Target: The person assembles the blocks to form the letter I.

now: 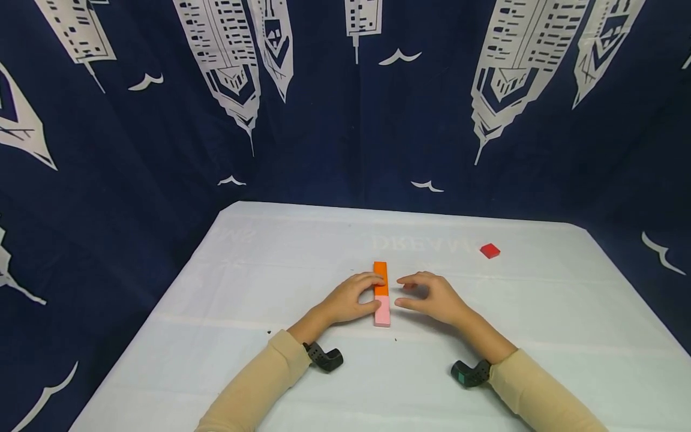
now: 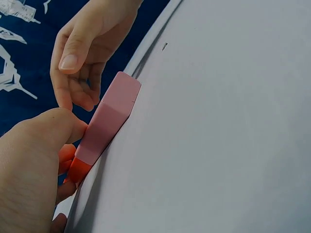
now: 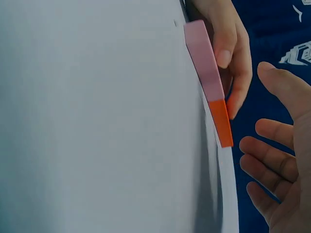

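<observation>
An orange block (image 1: 380, 270) and a pink block (image 1: 382, 318) lie end to end in one line on the white table. My left hand (image 1: 348, 300) is at their left side, its thumb touching the pink block (image 2: 111, 109) and its fingers at the orange block (image 2: 79, 171). To the right of the blocks my right hand (image 1: 437, 301) hovers apart from them, holding nothing, with thumb and fingers spread in a loose curve. The right wrist view shows both blocks, the orange block (image 3: 221, 124) nearer the right hand's fingers (image 3: 267, 155).
Farther back on the right lies a small red block (image 1: 490, 251). The white tabletop (image 1: 216, 360) carries a few dark specks. Behind it hangs a dark blue cloth (image 1: 324, 150) printed with white buildings and birds. Each wrist wears a black device (image 1: 326, 359).
</observation>
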`<state>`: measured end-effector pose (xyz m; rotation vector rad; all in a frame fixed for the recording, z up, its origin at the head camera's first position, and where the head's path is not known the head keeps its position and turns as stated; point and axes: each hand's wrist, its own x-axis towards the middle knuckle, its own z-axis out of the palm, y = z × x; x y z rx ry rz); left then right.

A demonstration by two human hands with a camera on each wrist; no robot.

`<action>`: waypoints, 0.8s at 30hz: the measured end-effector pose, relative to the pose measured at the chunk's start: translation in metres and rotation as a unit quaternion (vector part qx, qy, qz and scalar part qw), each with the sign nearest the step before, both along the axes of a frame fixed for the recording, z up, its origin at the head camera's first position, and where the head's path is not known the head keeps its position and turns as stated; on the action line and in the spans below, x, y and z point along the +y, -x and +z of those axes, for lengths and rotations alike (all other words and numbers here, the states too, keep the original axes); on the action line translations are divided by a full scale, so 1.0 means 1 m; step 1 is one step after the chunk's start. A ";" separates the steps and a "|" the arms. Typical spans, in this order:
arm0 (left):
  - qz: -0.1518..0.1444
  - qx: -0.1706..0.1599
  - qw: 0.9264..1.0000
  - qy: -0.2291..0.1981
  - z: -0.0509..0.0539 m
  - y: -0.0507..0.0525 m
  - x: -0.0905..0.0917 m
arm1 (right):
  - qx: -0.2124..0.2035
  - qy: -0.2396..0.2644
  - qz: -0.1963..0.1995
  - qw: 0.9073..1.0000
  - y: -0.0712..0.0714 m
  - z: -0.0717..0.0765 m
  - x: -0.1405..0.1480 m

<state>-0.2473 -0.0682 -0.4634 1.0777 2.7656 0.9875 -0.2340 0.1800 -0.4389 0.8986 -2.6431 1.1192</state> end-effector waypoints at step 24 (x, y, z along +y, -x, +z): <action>0.000 0.006 1.000 0.006 -0.001 0.000 -0.001 | -0.029 -0.034 -0.143 0.989 0.046 0.017 0.065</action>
